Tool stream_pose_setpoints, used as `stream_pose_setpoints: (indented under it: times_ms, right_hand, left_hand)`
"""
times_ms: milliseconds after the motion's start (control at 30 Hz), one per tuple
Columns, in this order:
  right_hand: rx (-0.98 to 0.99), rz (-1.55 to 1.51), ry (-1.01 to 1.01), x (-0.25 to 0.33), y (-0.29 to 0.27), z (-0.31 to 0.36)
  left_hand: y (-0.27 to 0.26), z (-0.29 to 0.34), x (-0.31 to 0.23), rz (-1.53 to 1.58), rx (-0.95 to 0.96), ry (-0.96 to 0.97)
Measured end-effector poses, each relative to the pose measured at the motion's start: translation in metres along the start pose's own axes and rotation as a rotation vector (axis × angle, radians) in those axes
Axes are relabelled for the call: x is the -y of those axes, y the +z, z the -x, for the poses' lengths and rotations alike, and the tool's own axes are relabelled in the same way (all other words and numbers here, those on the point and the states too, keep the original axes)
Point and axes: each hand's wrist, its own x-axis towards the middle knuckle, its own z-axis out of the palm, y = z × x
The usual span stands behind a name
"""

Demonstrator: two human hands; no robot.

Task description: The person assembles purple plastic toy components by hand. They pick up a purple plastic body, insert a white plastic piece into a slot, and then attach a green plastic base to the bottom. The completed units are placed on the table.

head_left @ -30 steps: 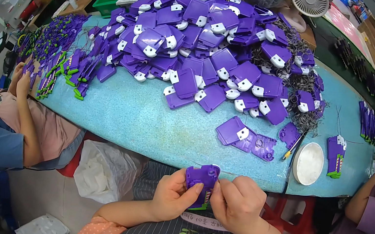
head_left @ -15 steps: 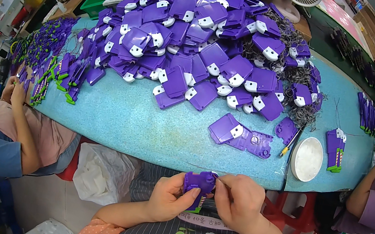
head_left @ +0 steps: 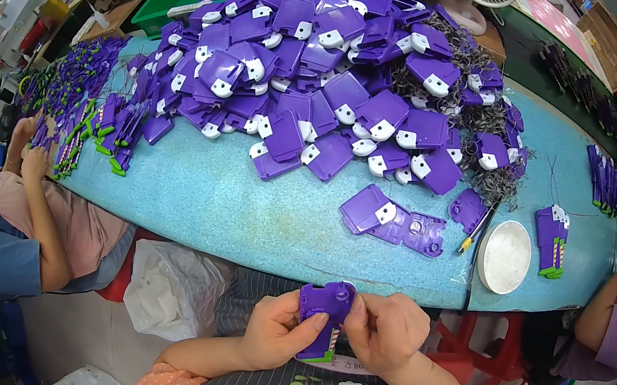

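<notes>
Above my apron, my left hand [head_left: 273, 333] grips an open purple plastic casing [head_left: 328, 300], thumb across its front. Moulded ribs and a round boss show on its inner face; a striped strip and a green end are at its bottom. Closed fingers of my right hand [head_left: 389, 335] pinch at the casing's upper right edge, and whatever lies between the fingertips is hidden. Beyond my hands on the blue table [head_left: 255, 220] lie a purple casing with a white corner [head_left: 365, 209] and an opened purple half [head_left: 424, 235].
A large heap of purple casings [head_left: 297, 68] covers the table's far middle, with grey wire loops [head_left: 458, 79] beside it. At right are a white round dish [head_left: 504, 258], a yellow-tipped tool [head_left: 468, 242] and finished-looking purple-green pieces [head_left: 550, 241]. Co-workers sit left and right.
The casing in my left hand has tipped, so more of its inside and lower green end show. My right hand has shifted slightly left and down beside its edge.
</notes>
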Motion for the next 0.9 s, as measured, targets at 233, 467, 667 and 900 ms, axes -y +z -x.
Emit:
stream_pose_setpoints:
  times_ms: [233,467,667,900]
  right_hand:
    - [0.047,0.040,0.002,-0.002,-0.001,0.001]
    - [0.131,-0.145,0.169,-0.004,-0.002,-0.006]
    - [0.588,-0.672,0.461,-0.039,-0.018,-0.031]
    - [0.127,-1.010,0.833,-0.029,-0.005,-0.013]
  left_hand:
    - [0.002,-0.003,0.004,0.060,-0.029,-0.047]
    - [0.001,-0.010,0.005,-0.746,-0.038,0.335]
    - [-0.004,-0.019,-0.011,-0.751,0.370,0.302]
    - [0.005,-0.012,-0.018,0.171,0.006,-0.177]
